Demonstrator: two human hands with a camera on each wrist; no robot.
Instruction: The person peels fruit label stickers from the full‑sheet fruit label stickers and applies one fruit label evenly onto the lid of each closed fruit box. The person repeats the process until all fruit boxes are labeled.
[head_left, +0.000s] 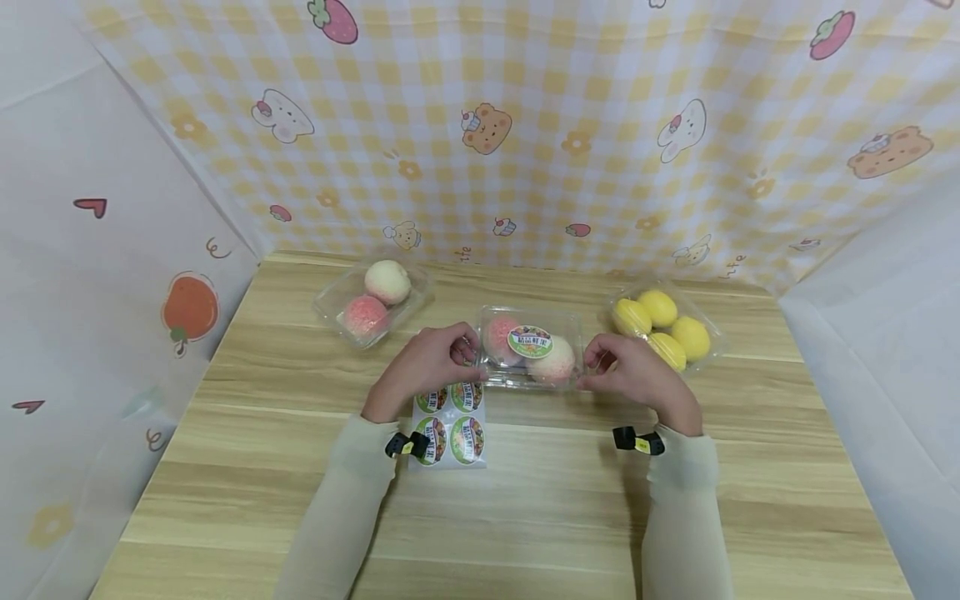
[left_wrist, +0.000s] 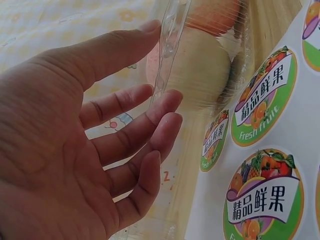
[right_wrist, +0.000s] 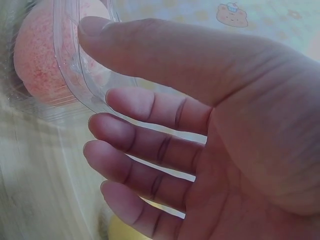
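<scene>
A clear plastic fruit box [head_left: 517, 384] with two peaches inside, one pink [head_left: 501, 337] and one pale [head_left: 553, 362], is between my two hands. An oval "Fresh fruit" sticker [head_left: 530, 342] lies on its lid. At the box's left end, my left hand [head_left: 429, 362] pinches the rim [left_wrist: 170, 45] between thumb and forefinger, the other fingers loosely bent. My right hand [head_left: 632, 367] pinches the opposite rim [right_wrist: 75, 65] the same way, thumb on one side and forefinger on the other. Below the left hand lies a sheet of matching stickers [head_left: 468, 440], partly covered by that hand and wrist.
Another clear box [head_left: 330, 307] with two peaches stands at the back left of the wooden table [head_left: 540, 508]. At the back right, near my right hand, is a clear box [head_left: 714, 346] of several lemons. A checked curtain [head_left: 570, 183] hangs behind the table.
</scene>
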